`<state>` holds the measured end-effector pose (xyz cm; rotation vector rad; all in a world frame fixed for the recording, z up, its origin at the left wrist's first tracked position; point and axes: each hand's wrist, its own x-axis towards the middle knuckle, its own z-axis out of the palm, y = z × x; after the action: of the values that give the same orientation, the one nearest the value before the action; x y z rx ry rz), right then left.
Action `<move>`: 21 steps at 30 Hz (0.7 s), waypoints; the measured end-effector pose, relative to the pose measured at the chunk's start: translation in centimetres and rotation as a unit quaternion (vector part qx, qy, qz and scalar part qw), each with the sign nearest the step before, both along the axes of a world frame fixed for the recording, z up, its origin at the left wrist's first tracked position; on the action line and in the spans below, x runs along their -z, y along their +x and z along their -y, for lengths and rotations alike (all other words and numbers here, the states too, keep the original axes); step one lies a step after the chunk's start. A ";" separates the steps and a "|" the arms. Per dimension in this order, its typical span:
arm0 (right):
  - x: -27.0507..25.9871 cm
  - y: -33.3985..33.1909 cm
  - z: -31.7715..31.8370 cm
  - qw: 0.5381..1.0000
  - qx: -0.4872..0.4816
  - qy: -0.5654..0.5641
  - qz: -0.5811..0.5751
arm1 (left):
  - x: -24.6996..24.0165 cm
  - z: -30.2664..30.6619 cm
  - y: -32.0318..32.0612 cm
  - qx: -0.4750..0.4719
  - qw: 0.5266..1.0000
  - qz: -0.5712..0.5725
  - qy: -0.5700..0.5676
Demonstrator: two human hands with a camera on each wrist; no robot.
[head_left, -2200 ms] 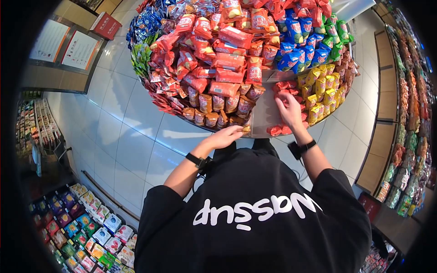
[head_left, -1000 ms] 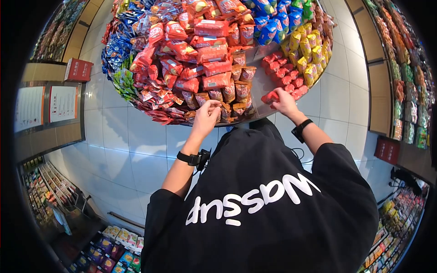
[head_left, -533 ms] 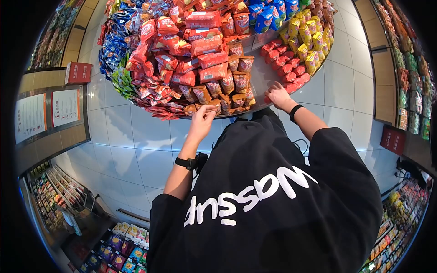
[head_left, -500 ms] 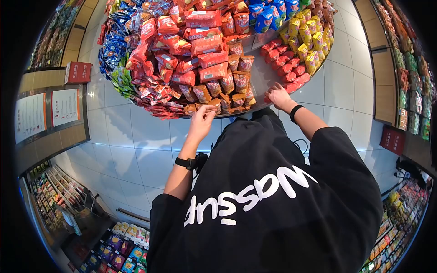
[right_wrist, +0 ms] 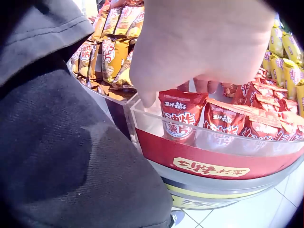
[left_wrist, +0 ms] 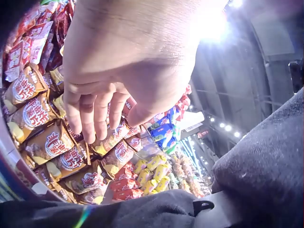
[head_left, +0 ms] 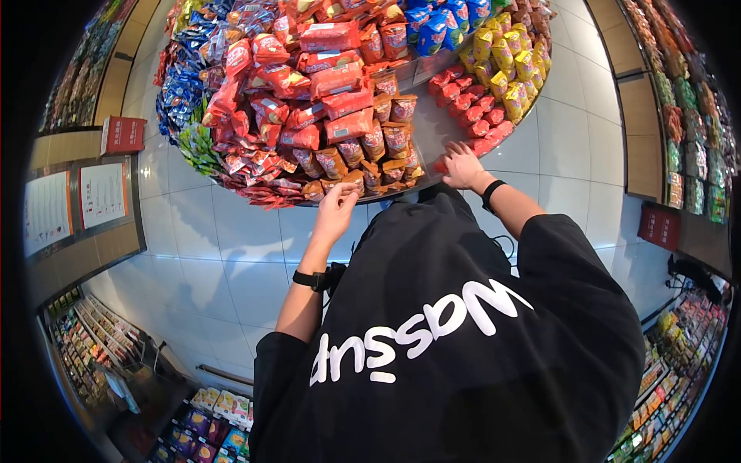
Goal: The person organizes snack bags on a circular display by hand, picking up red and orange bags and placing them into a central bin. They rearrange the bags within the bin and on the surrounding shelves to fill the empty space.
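My right hand (head_left: pixel 465 167) is at the front rim of a clear-walled compartment (right_wrist: pixel 142 121), with a red snack packet (right_wrist: pixel 179 114) between the thumb and fingers. That packet stands upright just behind the clear front wall, at the left end of a row of red packets (right_wrist: pixel 223 118). My left hand (head_left: pixel 336 212) hovers at the front edge of the brown snack packets (head_left: pixel 374 174). In the left wrist view its fingers (left_wrist: pixel 100 114) hang loosely curled over those packets, with nothing seen in them.
A round display holds heaped large red bags (head_left: pixel 340 81), blue packets (head_left: pixel 440 31) and yellow packets (head_left: pixel 502 58). A clear divider (head_left: pixel 421 69) edges the red packets' compartment. Stocked shelves (head_left: pixel 679 116) line the right; a sign board (head_left: pixel 73 201) stands left.
My right hand moved from over the red packets toward the front rim, carrying a red packet leftward along the row. My left hand shifted left along the brown packets' edge.
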<state>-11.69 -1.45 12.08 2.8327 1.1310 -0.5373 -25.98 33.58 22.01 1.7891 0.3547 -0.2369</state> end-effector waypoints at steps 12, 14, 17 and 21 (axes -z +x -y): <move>-0.5 0.2 -0.6 0.975 0.052 0.206 0.068 | 0.2 -0.5 0.2 0.047 0.998 -0.045 0.017; -3.3 2.0 -1.9 0.957 0.068 0.265 0.093 | 0.0 -0.6 0.2 0.049 0.998 -0.037 0.014; -7.4 5.0 -4.8 0.929 0.102 0.344 0.089 | -0.3 -0.9 0.3 0.045 0.998 -0.034 0.020; -12.9 8.8 -10.8 0.882 0.175 0.437 -0.026 | 0.8 -0.9 0.1 0.026 0.999 -0.011 0.018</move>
<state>-2.86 9.40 24.95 3.8672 1.0513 -0.0913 -25.88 34.44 21.20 1.8334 0.3294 -0.2884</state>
